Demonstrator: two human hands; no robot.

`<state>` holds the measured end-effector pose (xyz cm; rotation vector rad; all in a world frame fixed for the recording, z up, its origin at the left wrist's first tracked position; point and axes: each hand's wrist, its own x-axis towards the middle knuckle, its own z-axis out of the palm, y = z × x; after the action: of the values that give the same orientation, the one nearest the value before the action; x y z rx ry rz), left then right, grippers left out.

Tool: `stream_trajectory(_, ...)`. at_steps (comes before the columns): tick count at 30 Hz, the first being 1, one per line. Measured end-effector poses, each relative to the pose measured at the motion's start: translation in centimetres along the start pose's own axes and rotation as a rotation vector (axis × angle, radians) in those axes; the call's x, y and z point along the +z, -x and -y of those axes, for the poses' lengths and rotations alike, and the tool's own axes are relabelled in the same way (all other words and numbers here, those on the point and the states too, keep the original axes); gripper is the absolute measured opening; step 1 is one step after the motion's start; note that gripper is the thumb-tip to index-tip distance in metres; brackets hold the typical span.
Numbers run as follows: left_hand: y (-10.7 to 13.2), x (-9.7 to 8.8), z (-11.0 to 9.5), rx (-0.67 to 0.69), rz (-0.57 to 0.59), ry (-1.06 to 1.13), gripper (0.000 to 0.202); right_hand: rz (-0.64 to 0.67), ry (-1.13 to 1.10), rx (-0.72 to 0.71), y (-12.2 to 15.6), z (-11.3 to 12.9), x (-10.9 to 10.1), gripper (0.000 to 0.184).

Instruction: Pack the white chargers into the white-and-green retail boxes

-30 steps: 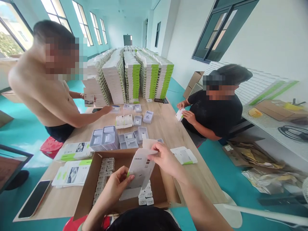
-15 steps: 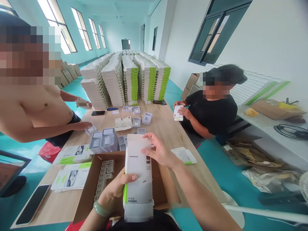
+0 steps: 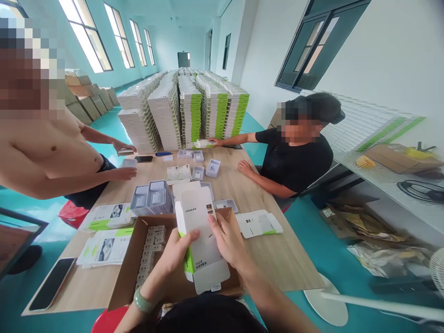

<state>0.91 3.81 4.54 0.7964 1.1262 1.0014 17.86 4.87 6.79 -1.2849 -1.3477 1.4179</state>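
Note:
Between my two hands is a white and green product box (image 3: pixel 199 231), its end flaps standing out at top and bottom. My left hand (image 3: pixel 182 249) grips its left side, thumb across the front panel. On the right edge my right hand (image 3: pixel 227 238) closes with its thumb on the front. Below the box lies an open brown carton (image 3: pixel 121 277), with small white adapters (image 3: pixel 149 252) lined up along its left side. Beyond it stands a stack of clear plastic trays (image 3: pixel 151 199). Flat printed boxes (image 3: pixel 260 224) lie to the right of the carton.
A phone (image 3: pixel 52 284) and more flat boxes (image 3: pixel 107 245) lie at the left. Tall stacks of packed boxes (image 3: pixel 190 111) rise at the far end. One co-worker (image 3: pixel 76 157) stands left; another (image 3: pixel 294 157) sits right, reaching toward the stacks. A white fan base (image 3: pixel 326 300) is on the floor.
The box in my hands has tilted and turned, and my right hand has come down from its top to its right side. The co-worker at right has reached out to the far stacks.

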Motion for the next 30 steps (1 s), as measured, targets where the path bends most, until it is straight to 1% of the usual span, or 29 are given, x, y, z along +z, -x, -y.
stream_trajectory(3,-0.6,0.2,0.7,0.004,-0.006,-0.034,0.057,-0.035,0.017,0.03,-0.2,-0.1,-0.1,0.049)
stream_trajectory(5,-1.0,0.0,1.3,0.003,0.01,-0.071,0.061,-0.07,0.027,0.062,-0.5,-0.4,-0.2,0.043)
stream_trajectory(8,-1.0,-0.9,1.7,0.031,0.024,-0.16,0.071,-0.098,0.007,0.117,-1.1,-1.1,-0.9,0.042)
stream_trajectory(10,-0.4,-1.9,1.5,0.088,-0.023,-0.212,0.076,-0.073,-0.034,0.17,-1.6,-1.4,-1.6,0.046)
stream_trajectory(11,-0.1,-2.4,1.3,0.148,-0.054,-0.258,0.074,-0.041,-0.06,0.204,-1.8,-1.5,-1.9,0.048)
stream_trajectory(12,0.3,-2.9,1.0,0.24,-0.07,-0.349,0.072,0.002,-0.087,0.243,-2.0,-1.6,-2.1,0.05)
stream_trajectory(13,0.6,-3.3,0.6,0.365,-0.06,-0.488,0.069,0.052,-0.111,0.284,-2.1,-1.7,-2.2,0.052)
stream_trajectory(14,0.8,-3.7,0.3,0.504,-0.013,-0.665,0.065,0.107,-0.13,0.326,-2.2,-1.7,-2.3,0.052)
stream_trajectory(15,1.0,-3.9,0.0,0.632,0.072,-0.856,0.062,0.159,-0.141,0.366,-2.3,-1.8,-2.2,0.051)
stream_trajectory(16,1.1,-4.0,-0.3,0.721,0.185,-1.016,0.06,0.206,-0.145,0.405,-2.4,-1.8,-2.1,0.05)
stream_trajectory(17,1.1,-4.1,-0.5,0.748,0.282,-1.091,0.057,0.247,-0.142,0.438,-2.4,-1.8,-2.0,0.049)
stream_trajectory(18,1.1,-4.1,-0.6,0.715,0.332,-1.071,0.053,0.285,-0.134,0.466,-2.4,-1.8,-1.9,0.05)
stream_trajectory(19,1.1,-4.0,-0.6,0.654,0.328,-1.002,0.047,0.319,-0.126,0.487,-2.3,-1.7,-1.9,0.052)
stream_trajectory(20,1.1,-3.9,-0.5,0.585,0.273,-0.913,0.04,0.343,-0.119,0.497,-2.2,-1.5,-1.9,0.056)
stream_trajectory(21,1.1,-3.8,-0.3,0.524,0.181,-0.824,0.037,0.354,-0.113,0.494,-1.9,-1.4,-2.0,0.061)
stream_trajectory(22,1.2,-3.6,0.1,0.473,0.072,-0.754,0.039,0.342,-0.109,0.476,-1.5,-1.2,-2.1,0.067)
stream_trajectory(24,1.5,-3.1,0.9,0.404,-0.106,-0.667,0.048,0.234,-0.098,0.385,-0.4,-0.9,-2.0,0.076)
stream_trajectory(26,1.8,-2.3,2.0,0.34,-0.214,-0.566,0.053,0.067,-0.083,0.237,1.0,-0.7,-1.5,0.075)
stream_trajectory(28,2.1,-1.3,2.9,0.279,-0.232,-0.469,0.061,-0.059,-0.065,0.046,2.2,-0.6,-0.8,0.065)
stream_trajectory(30,2.6,-0.4,3.6,0.219,-0.196,-0.393,0.068,-0.114,-0.051,-0.09,2.7,-0.7,-0.2,0.059)
